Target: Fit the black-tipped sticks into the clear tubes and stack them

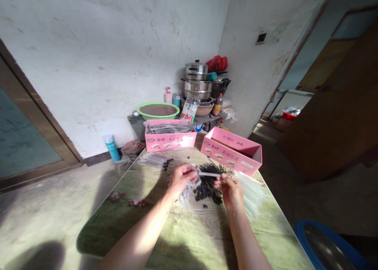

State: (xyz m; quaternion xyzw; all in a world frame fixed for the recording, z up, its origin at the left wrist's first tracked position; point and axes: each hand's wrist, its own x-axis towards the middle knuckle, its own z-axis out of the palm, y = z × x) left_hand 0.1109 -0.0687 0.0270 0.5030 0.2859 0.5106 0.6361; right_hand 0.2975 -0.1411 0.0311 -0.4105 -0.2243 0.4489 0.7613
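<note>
Left hand point(183, 177) and right hand point(232, 188) each pinch an end of a thin pale tube point(210, 174), held crosswise above the black parts point(206, 191), mid-table. Risk: fingertip-only hold; uneven pull could bend or slip it. Right wrist could also knock the loose clear tubes point(251, 193) at right, scattering them.

There are two hands point(180, 178) point(232, 189), two pink boxes point(170, 142) point(226, 155), apparently one held tube point(209, 174).
</note>
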